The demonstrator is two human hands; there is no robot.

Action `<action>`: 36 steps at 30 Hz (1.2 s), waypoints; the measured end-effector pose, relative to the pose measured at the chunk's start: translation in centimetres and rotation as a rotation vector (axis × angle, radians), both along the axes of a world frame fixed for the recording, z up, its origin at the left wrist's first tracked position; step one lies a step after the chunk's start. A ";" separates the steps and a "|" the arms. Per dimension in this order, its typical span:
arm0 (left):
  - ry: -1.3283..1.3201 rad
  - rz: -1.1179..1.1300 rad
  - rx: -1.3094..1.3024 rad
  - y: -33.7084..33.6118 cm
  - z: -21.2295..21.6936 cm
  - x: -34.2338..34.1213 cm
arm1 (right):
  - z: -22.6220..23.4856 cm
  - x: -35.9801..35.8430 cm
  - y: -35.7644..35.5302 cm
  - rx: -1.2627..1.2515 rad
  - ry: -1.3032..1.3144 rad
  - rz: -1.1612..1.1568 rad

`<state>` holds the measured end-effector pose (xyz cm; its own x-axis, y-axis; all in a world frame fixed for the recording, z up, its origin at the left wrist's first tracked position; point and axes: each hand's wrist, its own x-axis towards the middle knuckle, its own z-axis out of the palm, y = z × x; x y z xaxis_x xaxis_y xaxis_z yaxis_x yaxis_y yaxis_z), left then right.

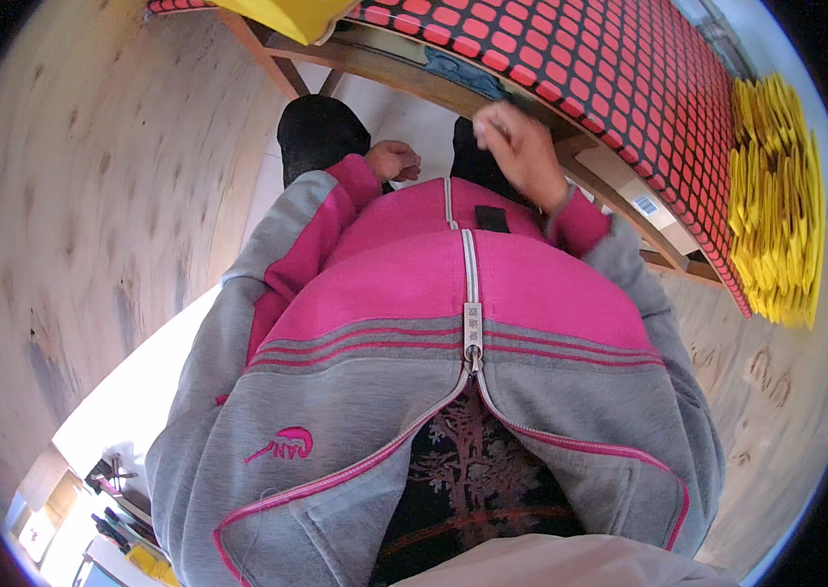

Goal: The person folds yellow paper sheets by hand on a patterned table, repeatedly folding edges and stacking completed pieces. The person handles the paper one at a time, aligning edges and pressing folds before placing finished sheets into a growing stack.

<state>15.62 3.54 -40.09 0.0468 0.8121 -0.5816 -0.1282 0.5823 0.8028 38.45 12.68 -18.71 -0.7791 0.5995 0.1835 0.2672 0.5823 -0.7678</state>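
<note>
Over my lap, my left hand (393,161) hangs with its fingers curled in, and nothing shows in it. It is beside my left knee in dark trousers (321,137). My right hand (522,152) is raised in front of the edge of the table (580,78), its fingers bent inward and slightly blurred. I see nothing held in it. Both arms are in the sleeves of a grey and pink zip jacket (385,264), which is partly open near the collar.
Ahead stands the table, its cover black with red squares, on a wooden frame. A yellow item (292,15) overhangs its left end. A stack of yellow packets (774,201) is at the right. Under the tabletop, a carton (629,191) shows. Wood-patterned flooring (101,176) lies at left.
</note>
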 end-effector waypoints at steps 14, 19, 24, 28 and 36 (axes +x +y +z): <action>-0.235 -0.001 0.154 0.4 -2.4 -0.8 | -7.8 -4.0 8.2 0.694 -0.207 -0.412; -0.185 0.009 0.096 0.6 -3.2 -0.7 | -7.8 -4.0 8.2 0.594 0.056 -0.426; -0.277 -0.061 0.195 0.7 -3.1 -0.9 | -8.0 -4.0 7.8 0.613 -0.031 -0.400; -0.077 -0.027 0.025 0.6 -2.2 -0.5 | -8.4 -3.6 7.7 0.551 -0.040 -0.495; -0.061 -0.029 0.066 0.4 -0.4 -0.2 | -8.8 -3.8 7.7 0.589 -0.004 -0.482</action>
